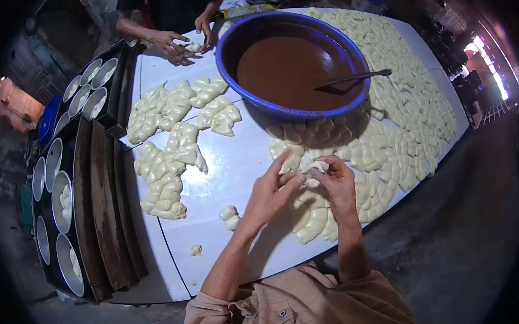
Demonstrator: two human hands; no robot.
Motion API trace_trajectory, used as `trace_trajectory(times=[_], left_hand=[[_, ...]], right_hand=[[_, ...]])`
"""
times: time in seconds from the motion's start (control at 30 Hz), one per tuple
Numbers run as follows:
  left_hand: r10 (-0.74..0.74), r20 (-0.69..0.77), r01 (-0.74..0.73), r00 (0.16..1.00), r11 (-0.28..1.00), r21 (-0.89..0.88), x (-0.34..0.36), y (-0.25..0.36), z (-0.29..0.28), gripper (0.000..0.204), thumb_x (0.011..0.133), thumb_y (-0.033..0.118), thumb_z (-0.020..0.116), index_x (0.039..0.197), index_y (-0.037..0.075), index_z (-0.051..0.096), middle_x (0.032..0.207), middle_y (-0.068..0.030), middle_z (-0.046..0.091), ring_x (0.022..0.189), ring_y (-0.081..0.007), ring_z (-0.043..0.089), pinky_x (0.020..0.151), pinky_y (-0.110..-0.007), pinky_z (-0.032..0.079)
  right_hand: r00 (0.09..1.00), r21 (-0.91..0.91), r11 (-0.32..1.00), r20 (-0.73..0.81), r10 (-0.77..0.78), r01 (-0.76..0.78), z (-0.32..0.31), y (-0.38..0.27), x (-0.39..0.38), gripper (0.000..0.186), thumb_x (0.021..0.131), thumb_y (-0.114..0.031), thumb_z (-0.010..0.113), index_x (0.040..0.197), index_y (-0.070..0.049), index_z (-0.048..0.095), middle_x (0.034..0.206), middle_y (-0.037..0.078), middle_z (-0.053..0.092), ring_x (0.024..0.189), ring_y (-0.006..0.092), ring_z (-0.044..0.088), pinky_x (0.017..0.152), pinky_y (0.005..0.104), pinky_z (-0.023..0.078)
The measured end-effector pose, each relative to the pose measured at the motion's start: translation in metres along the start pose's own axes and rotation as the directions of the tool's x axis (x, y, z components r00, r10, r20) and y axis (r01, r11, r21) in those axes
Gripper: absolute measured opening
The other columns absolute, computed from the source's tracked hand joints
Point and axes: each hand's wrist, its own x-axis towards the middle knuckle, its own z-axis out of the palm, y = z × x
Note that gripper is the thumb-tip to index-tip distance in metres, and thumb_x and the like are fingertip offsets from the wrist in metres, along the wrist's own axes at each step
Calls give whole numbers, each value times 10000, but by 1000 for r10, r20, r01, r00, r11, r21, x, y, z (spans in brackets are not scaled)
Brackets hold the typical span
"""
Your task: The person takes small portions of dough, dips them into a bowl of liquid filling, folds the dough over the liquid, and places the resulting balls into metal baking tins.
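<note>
Over the near middle of the table, my right hand (337, 184) pinches a small piece of pale dough (317, 166) between thumb and fingers. Close to its left side is my left hand (272, 190), fingers apart and thumb tip beside the dough; whether it touches cannot be made out. Beneath and beyond both hands spreads a wide layer of pale dough pieces (381, 156), packed side by side. A large blue basin (292, 111) of brown filling (284, 68) stands just past my hands, a dark spatula (348, 80) resting in it.
Clusters of shaped dough (162, 183) lie left on the white table (225, 175), with small loose lumps (229, 216) nearer me. Round metal tins (63, 199), some holding dough, sit in dark trays along the left edge. Across the table, another person's hands (176, 45) handle dough.
</note>
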Motion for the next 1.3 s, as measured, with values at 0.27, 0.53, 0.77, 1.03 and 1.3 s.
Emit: trace_trajectory(times=[0.27,0.53,0.77,1.03,1.3], left_hand=[[728,-154,-733,668,679,34,21,5,41,1028,861,524,701,1538,-40,172,1342,-208,584,1242,-258,575,1013,-362,470],[77,-192,-150,978,903,-403,9,-19,16,647,969,94,626,1519,47,288,1372,-189,519,1006,-161,654,864,-301,553],[-55,-263,12,963,987,-162,-15,-19,-39,407,984,229,630,1316,1,569,1070,-117,698,937,-138,666,803,-268,539],[-60,-197,21,979,981,-195,-7,1,-35,459,1000,295,598,1316,-33,540,1214,-146,647,1037,-194,652,869,-326,536],[-7,-230,-164,973,682,-713,-5,9,-33,390,1026,340,528,1210,2,589,1199,-107,638,1058,-179,637,927,-376,537]], right_hand=[[985,635,755,145,91,-163,45,-60,-1,198,908,-71,695,1079,-42,602,929,20,653,815,79,626,714,215,506],[984,174,984,176,10,-41,40,-91,129,160,954,-176,621,1035,-37,611,873,24,653,766,87,613,659,240,483],[804,-845,448,470,364,291,27,-38,225,313,873,-327,637,956,-31,692,870,114,684,810,205,650,742,365,495],[792,0,945,546,273,-326,38,-85,182,137,943,-182,650,967,-58,598,795,26,625,672,97,627,572,240,514],[862,354,844,457,221,-404,88,-41,87,142,944,-141,617,1066,-76,583,886,3,635,738,60,606,640,208,505]])
